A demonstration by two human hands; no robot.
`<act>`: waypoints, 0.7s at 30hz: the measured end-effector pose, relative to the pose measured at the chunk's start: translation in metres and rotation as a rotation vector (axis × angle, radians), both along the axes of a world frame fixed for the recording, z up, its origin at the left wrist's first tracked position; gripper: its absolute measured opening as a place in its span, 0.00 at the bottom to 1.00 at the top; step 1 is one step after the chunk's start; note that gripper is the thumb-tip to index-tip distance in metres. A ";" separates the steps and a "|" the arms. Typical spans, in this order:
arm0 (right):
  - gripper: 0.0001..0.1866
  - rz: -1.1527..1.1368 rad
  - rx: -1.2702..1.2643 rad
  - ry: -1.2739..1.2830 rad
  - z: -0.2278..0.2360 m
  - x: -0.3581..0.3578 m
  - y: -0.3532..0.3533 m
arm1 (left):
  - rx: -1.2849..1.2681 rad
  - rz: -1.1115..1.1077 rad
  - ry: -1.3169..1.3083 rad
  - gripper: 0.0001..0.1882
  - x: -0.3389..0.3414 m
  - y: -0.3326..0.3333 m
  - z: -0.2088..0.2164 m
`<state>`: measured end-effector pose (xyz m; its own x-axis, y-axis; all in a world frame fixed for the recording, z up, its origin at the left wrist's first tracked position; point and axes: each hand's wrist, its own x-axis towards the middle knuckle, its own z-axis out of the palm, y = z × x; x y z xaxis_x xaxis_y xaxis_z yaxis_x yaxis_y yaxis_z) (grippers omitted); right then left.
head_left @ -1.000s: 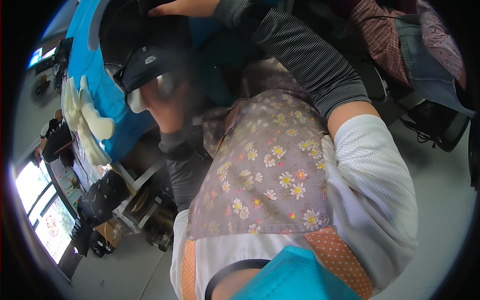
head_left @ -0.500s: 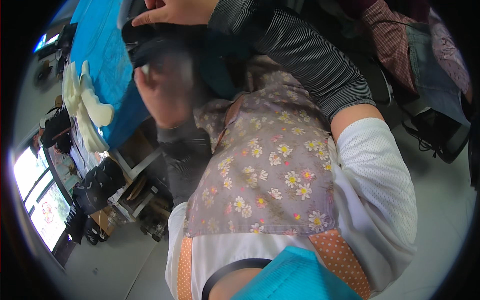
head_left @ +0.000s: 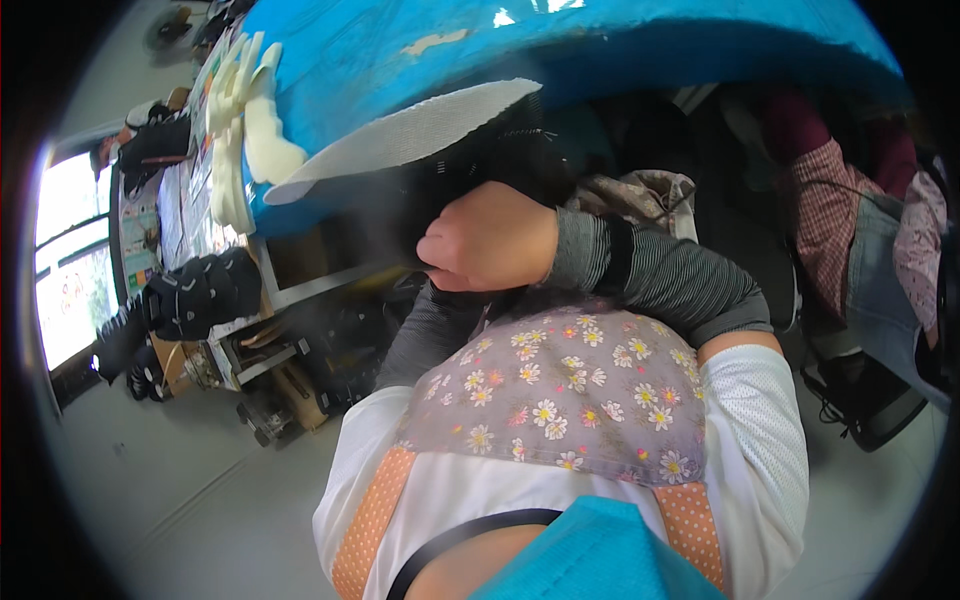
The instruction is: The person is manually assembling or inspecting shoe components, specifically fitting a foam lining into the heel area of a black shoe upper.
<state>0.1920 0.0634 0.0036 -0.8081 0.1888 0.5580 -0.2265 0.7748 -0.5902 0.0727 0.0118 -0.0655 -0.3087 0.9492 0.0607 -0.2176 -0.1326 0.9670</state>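
Pale sole lies just beyond your curled right hand

In the head view, your right hand (head_left: 495, 240) has its fingers drawn in narrow against a black fabric shoe-like piece (head_left: 510, 145); you cannot tell whether they grip it. The piece's pale grey, leaf-shaped woven sole (head_left: 410, 135) lies beyond your knuckles, its long axis slanting from near-left to far-right, in front of the blue-covered table (head_left: 650, 60). Your left hand is hidden, so its fingers' state and which hand is nearer cannot be told. The sole sits apart from your visible right fingers, farther from your body.
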 end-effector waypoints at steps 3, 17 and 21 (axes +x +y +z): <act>0.13 -0.006 -0.047 0.075 0.002 0.004 0.003 | -0.051 0.005 0.485 0.23 0.002 -0.016 0.022; 0.16 -0.340 -1.449 0.417 0.011 0.021 0.047 | 0.323 0.277 0.870 0.12 -0.005 -0.075 0.110; 0.16 -0.102 -1.483 0.210 0.045 0.007 0.017 | 0.261 0.349 1.210 0.32 0.017 -0.038 0.118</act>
<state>0.1989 0.0800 0.0483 -0.6888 0.7201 -0.0844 -0.3879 -0.4643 -0.7962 0.0902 -0.0264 0.0527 -0.1552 0.7473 0.6461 0.8602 -0.2193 0.4604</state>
